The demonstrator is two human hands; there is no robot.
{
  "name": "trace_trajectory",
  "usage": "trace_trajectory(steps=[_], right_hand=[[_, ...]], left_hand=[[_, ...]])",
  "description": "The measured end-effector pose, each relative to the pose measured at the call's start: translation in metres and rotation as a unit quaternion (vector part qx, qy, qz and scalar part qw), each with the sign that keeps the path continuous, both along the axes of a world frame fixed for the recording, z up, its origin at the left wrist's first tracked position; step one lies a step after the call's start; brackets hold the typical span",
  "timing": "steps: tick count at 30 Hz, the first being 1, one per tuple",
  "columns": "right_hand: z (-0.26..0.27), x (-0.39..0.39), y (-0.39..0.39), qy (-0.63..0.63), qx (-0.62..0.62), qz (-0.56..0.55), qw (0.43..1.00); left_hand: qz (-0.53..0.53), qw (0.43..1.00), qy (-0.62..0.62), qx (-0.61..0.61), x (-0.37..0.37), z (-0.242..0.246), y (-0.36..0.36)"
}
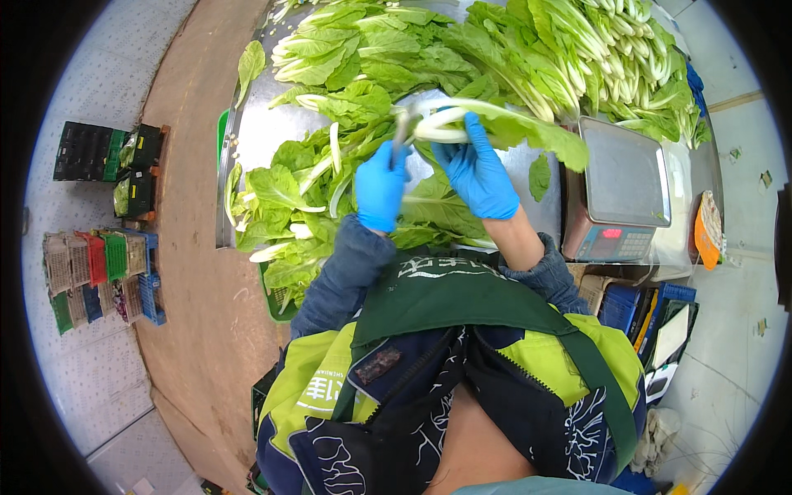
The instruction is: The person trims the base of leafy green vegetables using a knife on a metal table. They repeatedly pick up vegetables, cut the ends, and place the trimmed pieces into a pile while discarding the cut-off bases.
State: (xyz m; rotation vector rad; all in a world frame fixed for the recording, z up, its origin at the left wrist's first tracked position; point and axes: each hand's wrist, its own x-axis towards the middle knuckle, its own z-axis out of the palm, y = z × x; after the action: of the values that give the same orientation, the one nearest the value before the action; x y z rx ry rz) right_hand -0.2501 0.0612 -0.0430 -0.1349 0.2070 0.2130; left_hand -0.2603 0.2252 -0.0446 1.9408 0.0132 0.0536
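My left hand (378,189), in a blue glove, grips what looks like a small knife (401,131), blurred by motion. Its blade is up against the root end of a leafy green (442,127). That plant rests in my gloved right hand (479,170), the thumb over its white stems and its leaf (544,133) stretching to the right. Loose leaves (278,189) and cut pieces lie on the steel table (263,124) around and below my left hand. Beyond both hands spreads a pile of whole leafy greens (408,52).
A weighing scale (625,173) with a lit display stands close to my right. Neatly stacked greens (631,55) lie at the far right. Under the table's near-left edge is a green crate (278,303). Stacked crates (99,266) line the left wall; bins (619,306) sit below the scale.
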Motion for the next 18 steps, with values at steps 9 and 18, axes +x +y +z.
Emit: trace_trajectory(steps=[9,18], right_hand=[[-0.013,0.0,-0.003,-0.025,-0.424,-0.006,0.905],[-0.036,0.005,-0.02,-0.068,-0.51,-0.013,0.857]], left_hand=[[-0.083,0.978,-0.165,0.093,0.002,0.031,-0.014],[-0.059,0.885,0.24,-0.396,0.031,-0.031,-0.006]])
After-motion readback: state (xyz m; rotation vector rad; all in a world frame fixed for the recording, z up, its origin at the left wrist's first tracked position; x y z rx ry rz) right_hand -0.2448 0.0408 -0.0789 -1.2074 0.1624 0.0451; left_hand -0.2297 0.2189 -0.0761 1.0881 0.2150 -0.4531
